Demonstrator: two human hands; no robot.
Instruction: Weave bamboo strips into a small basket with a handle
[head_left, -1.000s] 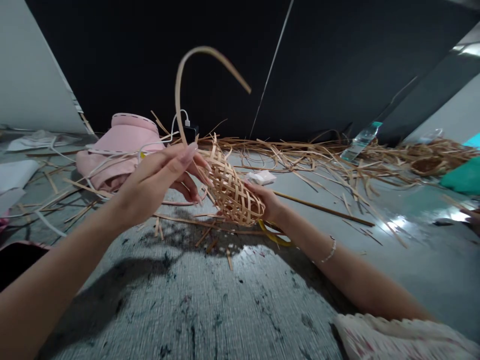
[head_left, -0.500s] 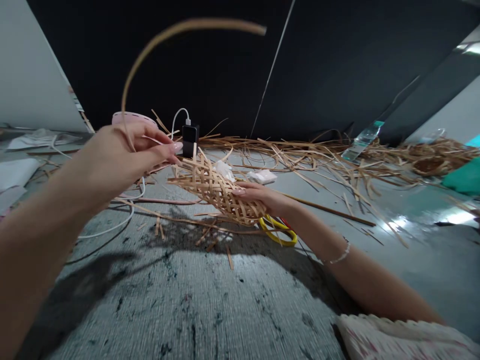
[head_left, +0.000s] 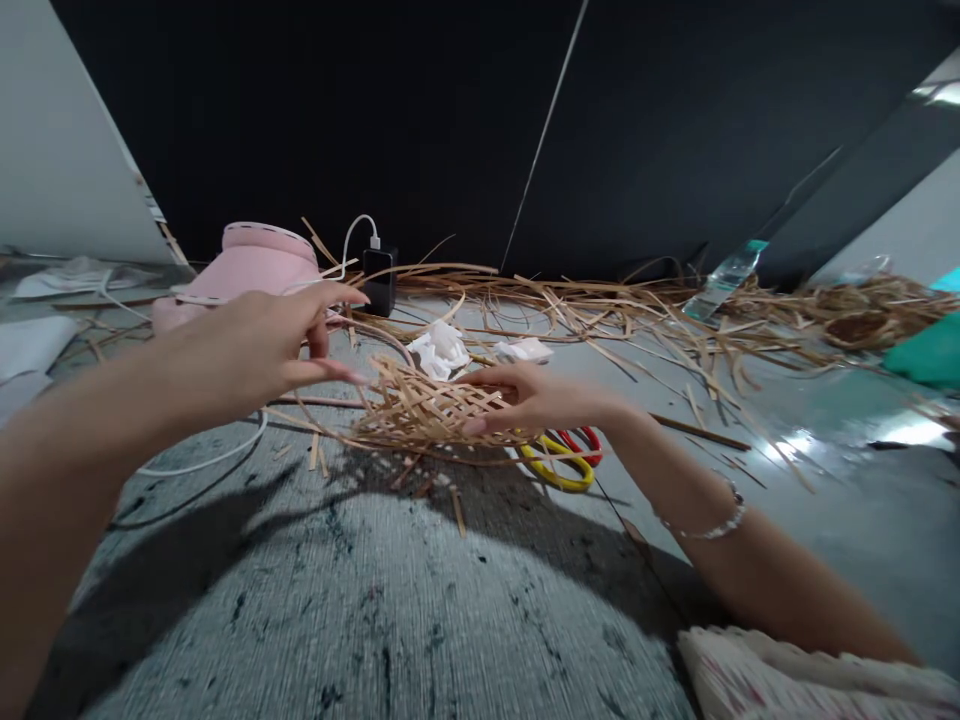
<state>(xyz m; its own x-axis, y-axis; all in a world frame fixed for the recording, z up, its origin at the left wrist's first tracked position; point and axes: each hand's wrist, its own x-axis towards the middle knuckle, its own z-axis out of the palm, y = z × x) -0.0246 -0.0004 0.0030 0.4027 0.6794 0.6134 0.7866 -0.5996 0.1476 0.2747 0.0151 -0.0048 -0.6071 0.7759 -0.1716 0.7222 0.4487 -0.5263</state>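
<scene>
Bamboo weave [head_left: 431, 415]: sitting low over the grey floor, strips splayed and pretty loose, long ends curving off to the left.
Left hand [head_left: 255, 345]: wide open, fingers spread, hovering just off the weave (no contact that I can see).
Right hand [head_left: 532, 400]: fingers close together, lying across the right end of the weave and pressing on it; can't tell if it's actually gripping anything.
Wrist: thin bracelet [head_left: 705, 527] on the right one.
Right by the weave: scissors [head_left: 559, 460] with yellow and red handles, just beside it, and a crumpled tissue [head_left: 439, 350] just behind it.
Further back: pink cloth bundle [head_left: 255, 262], black charger [head_left: 379, 280] with a white cable [head_left: 360, 225], heap of loose strips [head_left: 600, 310], plastic water bottle [head_left: 724, 285].
</scene>
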